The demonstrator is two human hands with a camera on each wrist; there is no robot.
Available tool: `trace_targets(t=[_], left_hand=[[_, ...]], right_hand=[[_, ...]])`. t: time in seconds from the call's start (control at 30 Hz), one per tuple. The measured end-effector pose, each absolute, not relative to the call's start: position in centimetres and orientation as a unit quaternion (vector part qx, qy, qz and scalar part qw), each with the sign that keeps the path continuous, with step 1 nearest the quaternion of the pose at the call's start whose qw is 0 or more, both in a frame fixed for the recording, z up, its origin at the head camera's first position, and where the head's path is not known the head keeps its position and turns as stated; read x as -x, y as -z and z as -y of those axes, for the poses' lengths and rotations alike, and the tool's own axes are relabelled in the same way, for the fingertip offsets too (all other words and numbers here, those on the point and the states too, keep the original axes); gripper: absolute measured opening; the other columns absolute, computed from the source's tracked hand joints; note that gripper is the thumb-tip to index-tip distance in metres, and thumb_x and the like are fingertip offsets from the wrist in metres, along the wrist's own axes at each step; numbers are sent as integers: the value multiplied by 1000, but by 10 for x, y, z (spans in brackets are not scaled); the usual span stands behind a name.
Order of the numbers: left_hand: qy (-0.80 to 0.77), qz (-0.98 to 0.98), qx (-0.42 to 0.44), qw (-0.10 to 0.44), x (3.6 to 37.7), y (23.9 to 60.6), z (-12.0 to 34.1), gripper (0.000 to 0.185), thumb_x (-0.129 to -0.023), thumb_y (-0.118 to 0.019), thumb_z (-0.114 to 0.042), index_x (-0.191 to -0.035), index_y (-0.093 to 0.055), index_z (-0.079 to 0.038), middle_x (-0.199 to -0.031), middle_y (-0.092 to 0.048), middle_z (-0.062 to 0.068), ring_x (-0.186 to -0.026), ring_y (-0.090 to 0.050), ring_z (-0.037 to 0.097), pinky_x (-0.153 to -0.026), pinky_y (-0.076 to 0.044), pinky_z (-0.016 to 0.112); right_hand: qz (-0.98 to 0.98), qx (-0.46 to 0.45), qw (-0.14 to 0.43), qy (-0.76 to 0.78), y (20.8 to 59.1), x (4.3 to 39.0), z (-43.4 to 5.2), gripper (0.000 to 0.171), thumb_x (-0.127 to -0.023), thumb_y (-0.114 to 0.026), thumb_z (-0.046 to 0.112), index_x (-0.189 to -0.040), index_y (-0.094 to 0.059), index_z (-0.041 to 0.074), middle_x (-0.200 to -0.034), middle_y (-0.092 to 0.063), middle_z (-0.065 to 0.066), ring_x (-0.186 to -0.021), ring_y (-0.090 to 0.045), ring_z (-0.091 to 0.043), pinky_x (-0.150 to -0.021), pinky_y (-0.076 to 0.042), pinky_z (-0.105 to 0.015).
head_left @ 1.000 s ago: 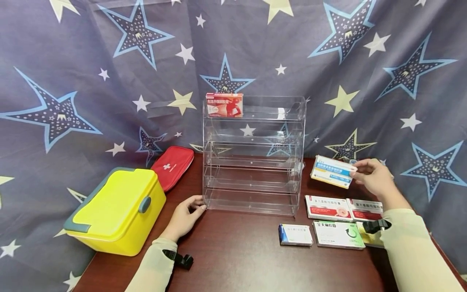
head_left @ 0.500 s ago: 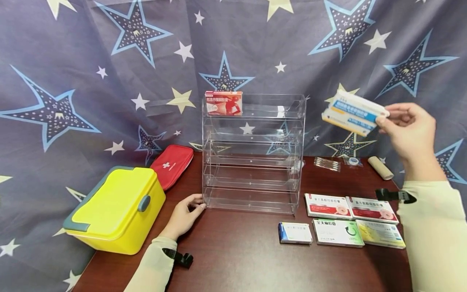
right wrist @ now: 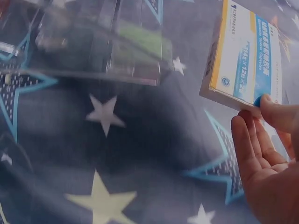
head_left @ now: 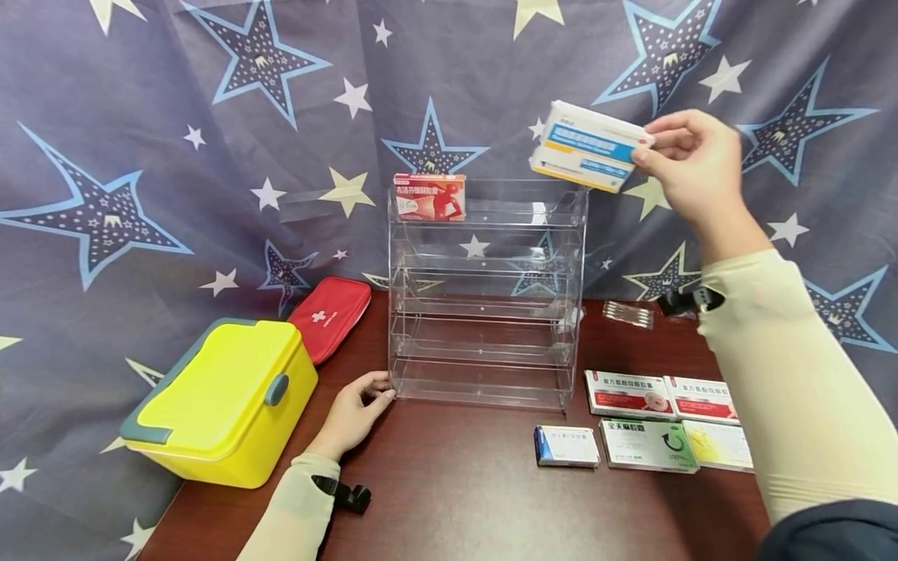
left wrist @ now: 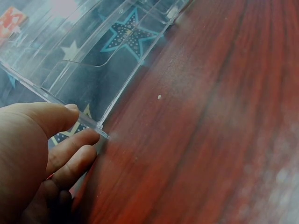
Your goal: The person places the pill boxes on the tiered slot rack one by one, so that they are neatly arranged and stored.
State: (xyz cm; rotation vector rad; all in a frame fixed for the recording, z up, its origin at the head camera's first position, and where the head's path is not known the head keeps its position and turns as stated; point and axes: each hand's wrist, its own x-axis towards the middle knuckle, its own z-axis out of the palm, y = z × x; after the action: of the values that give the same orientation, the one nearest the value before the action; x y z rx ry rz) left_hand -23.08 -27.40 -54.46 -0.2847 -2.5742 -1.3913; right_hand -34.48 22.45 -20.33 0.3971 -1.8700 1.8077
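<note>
- The right hand (head_left: 691,167) is pinching a white box with a blue band (head_left: 589,146) by its right end, thumb in front and fingers (right wrist: 247,144) behind, and is holding it in the air, tilted, just above the top right corner of the clear acrylic rack (head_left: 487,296).
- The box is touching nothing but that hand; in the right wrist view its printed face (right wrist: 247,56) is showing against the starred cloth.
- The left hand (head_left: 354,413) is lying on the worktop (head_left: 456,499) with relaxed, lightly bent fingers, its fingertips (left wrist: 81,140) touching the bottom left corner of the rack; it is grasping nothing.
- The rack is standing upright at the middle of the worktop, and a red and white box (head_left: 429,197) is sitting at the left end of its top shelf.
- Five more boxes are lying flat to the right of the rack: two red and white ones (head_left: 662,396) side by side, and in front of them a small blue-edged one (head_left: 567,446), a green and white one (head_left: 648,446) and a yellow one (head_left: 717,446).
- A yellow case with a lid (head_left: 220,401) is sitting at the left of the worktop, with a red first-aid pouch (head_left: 331,315) just behind it.
- A small clear packet (head_left: 627,314) is lying behind the flat boxes.
- A blue cloth with stars (head_left: 175,156) is hanging behind everything.
</note>
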Motion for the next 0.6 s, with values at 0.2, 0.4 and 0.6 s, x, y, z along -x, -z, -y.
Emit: trace_targets(t=[0.2, 0.4, 0.6], left_hand=[[470, 872, 97, 100, 232, 545, 274, 29, -97, -77, -13, -125, -72, -12, -104, -74, -1, -94, -67, 16, -89, -52, 34], [479, 867, 97, 99, 231, 546, 274, 29, -97, -77, -12, -126, -72, -12, -103, -74, 0, -94, -67, 18, -89, -52, 39], [480, 867, 98, 96, 232, 546, 273, 29, -98, -76, -12, -126, -72, -13, -104, -74, -1, -95, -67, 16, -90, -52, 37]], right_hand=[[749, -126, 242, -603, 198, 373, -189, 21, -89, -79, -5, -104, -71, 7, -89, -75, 1, -81, -71, -11, -74, -57, -18], [803, -101, 223, -544, 212, 393, -174, 18, -92, -81, 7, -106, -71, 10, -92, -74, 2, -83, -70, -9, -72, -53, -18], [840, -103, 199, -494, 222, 395, -166, 20, -92, -82, 14, -109, -71, 10, -97, -76, -1, -83, -69, -8, -70, -50, -22]])
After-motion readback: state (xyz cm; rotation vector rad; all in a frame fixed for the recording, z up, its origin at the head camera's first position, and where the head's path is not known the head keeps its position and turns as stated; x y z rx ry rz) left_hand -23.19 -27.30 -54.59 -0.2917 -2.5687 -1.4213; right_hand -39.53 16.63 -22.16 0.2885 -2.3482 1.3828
